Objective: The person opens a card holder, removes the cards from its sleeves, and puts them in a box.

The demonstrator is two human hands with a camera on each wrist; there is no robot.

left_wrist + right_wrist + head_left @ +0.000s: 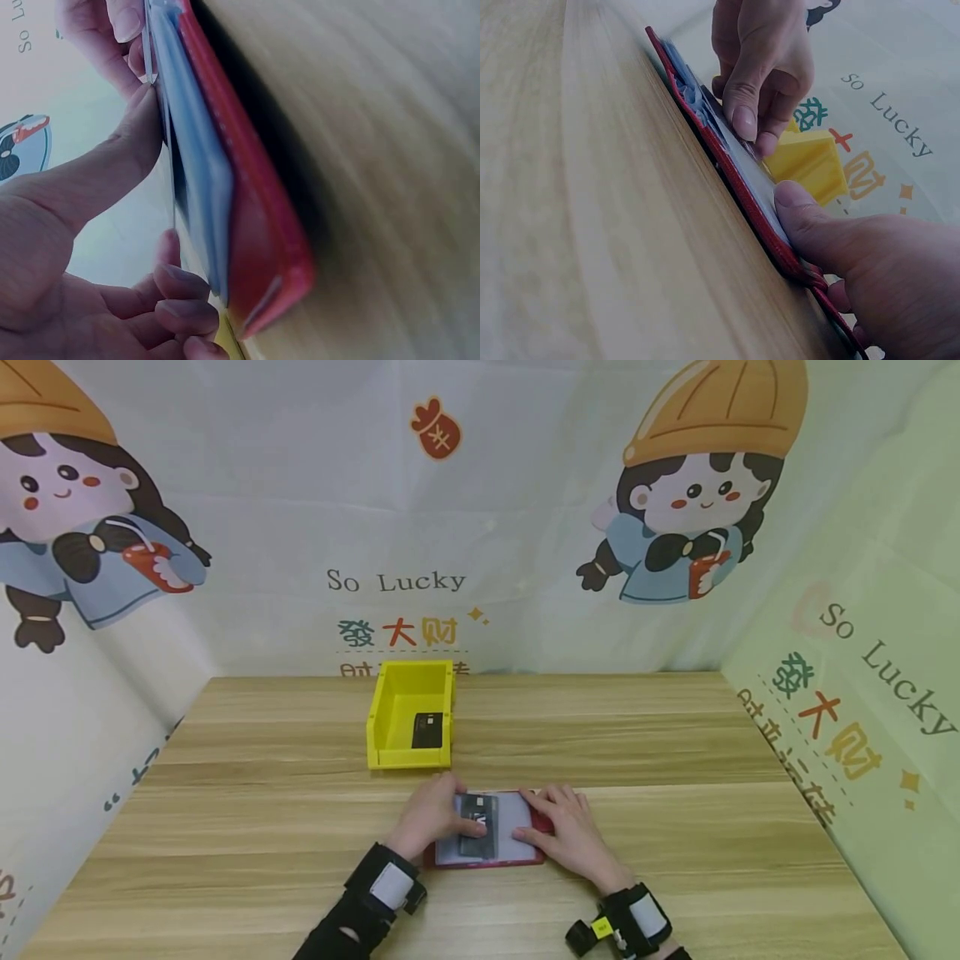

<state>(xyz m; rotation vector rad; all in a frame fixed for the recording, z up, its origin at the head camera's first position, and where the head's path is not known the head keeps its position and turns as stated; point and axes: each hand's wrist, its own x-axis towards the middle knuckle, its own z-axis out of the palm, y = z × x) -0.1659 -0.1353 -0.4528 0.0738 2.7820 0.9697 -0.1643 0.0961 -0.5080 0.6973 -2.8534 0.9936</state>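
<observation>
A red card holder (536, 852) with clear plastic sleeves (513, 810) lies open on the wooden table, its stacked pages showing edge-on in the left wrist view. On the sleeves is a dark grey bank card (489, 839), upright across the page. My left hand (431, 814) pinches this card, thumb across its face and fingers at its far end. At the right side, my right hand (573, 835) grips the holder, the thumb (793, 196) on the plastic page and the fingers around the red cover's edge.
Just beyond the holder stands a yellow plastic bin (408, 757), with a black card (427, 731) inside it. The wooden table (637, 735) meets a printed white cloth backdrop (525, 543) behind and at both sides.
</observation>
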